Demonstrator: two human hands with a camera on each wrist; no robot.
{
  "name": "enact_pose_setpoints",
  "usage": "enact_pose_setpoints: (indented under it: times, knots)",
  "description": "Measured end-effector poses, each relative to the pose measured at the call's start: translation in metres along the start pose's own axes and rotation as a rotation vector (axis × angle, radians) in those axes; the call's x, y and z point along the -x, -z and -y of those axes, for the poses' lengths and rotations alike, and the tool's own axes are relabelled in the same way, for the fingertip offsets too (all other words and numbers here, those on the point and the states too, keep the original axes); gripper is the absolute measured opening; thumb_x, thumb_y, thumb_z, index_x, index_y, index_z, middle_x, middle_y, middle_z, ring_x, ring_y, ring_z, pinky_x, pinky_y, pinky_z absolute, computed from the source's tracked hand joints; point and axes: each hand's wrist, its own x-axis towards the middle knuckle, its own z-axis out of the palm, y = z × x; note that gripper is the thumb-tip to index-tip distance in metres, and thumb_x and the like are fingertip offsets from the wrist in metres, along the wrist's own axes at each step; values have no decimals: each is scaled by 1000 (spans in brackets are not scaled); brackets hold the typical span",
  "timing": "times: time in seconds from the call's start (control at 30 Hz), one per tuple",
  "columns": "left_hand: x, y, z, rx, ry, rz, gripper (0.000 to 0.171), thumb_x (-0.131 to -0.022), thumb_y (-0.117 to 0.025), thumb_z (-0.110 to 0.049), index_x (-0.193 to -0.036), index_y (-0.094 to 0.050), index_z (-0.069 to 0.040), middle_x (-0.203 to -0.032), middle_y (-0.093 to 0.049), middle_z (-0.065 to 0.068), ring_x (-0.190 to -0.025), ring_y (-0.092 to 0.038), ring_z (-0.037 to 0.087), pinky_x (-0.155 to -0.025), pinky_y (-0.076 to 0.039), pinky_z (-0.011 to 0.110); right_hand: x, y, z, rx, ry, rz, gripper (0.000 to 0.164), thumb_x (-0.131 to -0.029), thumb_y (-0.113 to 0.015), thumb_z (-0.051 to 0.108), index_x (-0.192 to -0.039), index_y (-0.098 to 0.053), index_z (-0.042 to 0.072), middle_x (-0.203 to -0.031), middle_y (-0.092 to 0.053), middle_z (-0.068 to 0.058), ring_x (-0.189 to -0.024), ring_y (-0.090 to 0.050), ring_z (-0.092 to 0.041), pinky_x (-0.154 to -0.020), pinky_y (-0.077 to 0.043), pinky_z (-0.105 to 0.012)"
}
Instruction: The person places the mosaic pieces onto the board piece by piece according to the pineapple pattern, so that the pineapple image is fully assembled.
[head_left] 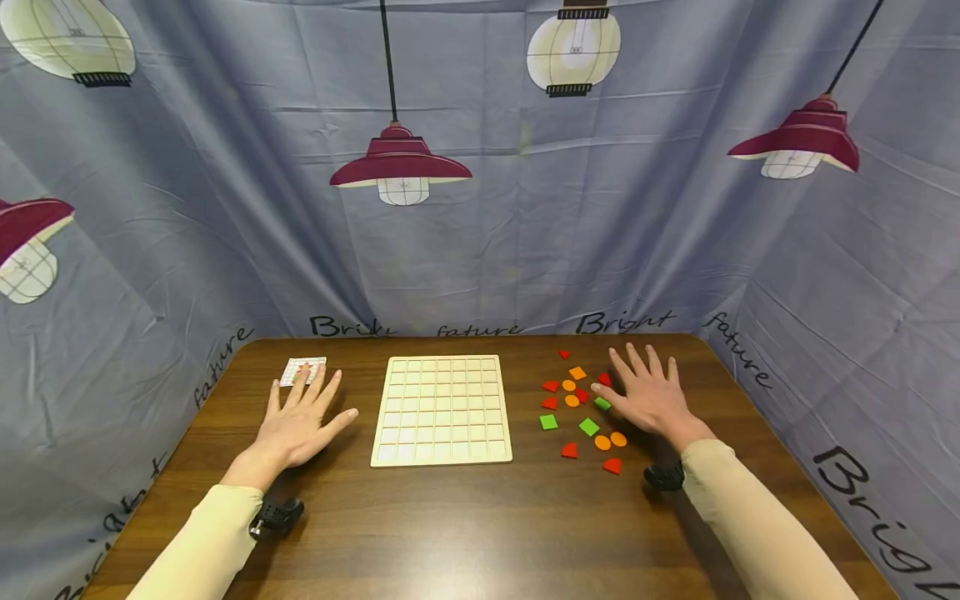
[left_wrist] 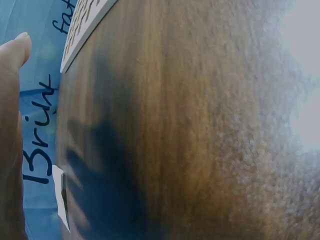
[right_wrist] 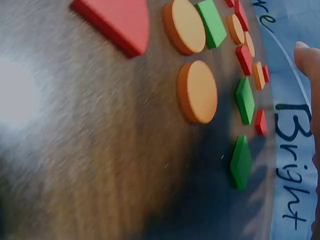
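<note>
My left hand (head_left: 295,429) is spread with straight fingers on the left side, holding nothing. Its fingertips overlap a small white card (head_left: 291,372) with a flower pattern on a grid. Between the two hands lies a square pale wooden board (head_left: 442,410) divided into a grid of shallow cells, with no pieces on it. On the right my right hand (head_left: 651,395) is also spread and holds nothing. Beside and below it lie loose flat pieces: orange discs (right_wrist: 198,92), green diamonds (right_wrist: 242,162), an orange diamond (head_left: 577,372) and red rounded wedges (head_left: 612,466).
The brown wooden table (head_left: 450,533) carries everything. Grey-blue curtain cloth (head_left: 480,267) with printed lamps and lettering hangs behind it and along both sides. Dark wrist straps (head_left: 277,515) sit at both cuffs.
</note>
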Motion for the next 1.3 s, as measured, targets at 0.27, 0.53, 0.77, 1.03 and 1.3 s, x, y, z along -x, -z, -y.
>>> enact_pose_setpoints:
  times: [0.27, 0.53, 0.77, 1.03, 1.3]
  knots:
    - [1, 3, -10, 85, -82, -31, 87, -100, -42, -68, -164, -20, -13, -169, -13, 18, -153, -7, 47, -116, 2, 73, -16, 1, 12, -42, 41, -2, 95, -97, -37, 76, -163, -20, 10, -167, -14, -26, -151, -3, -53, -115, 7, -74]
    - [8, -1, -20, 272, -207, 16, 92, -92, -64, -63, -160, -32, -10, -168, -20, 18, -153, -14, 44, -119, -6, 68, -28, -2, 24, -112, 93, -22, 88, -100, -44, 67, -161, -28, 5, -164, -28, -24, -151, -12, -50, -117, -2, -71]
    - [8, -11, -25, 398, -297, 64, 77, -87, -76, -54, -146, -52, -12, -166, -27, 17, -151, -21, 46, -119, -10, 68, -39, -7, 31, -132, 117, -24, 82, -101, -50, 60, -159, -32, 5, -161, -34, -24, -149, -17, -51, -117, -8, -72]
    - [2, -17, -25, 422, -326, 115, 63, -85, -78, -56, -130, -58, -16, -165, -31, 13, -151, -22, 45, -120, -7, 68, -47, -8, 35, -209, 109, -9, 74, -103, -56, 48, -158, -34, 3, -158, -37, -26, -147, -20, -54, -117, -11, -72]
    - [-1, -20, -22, 421, -323, 147, 55, -85, -79, -53, -125, -59, -21, -165, -32, 8, -153, -19, 42, -120, -4, 67, -55, -9, 32, -260, 82, -20, 62, -103, -60, 38, -152, -46, 2, -152, -47, -26, -142, -30, -53, -113, -22, -72]
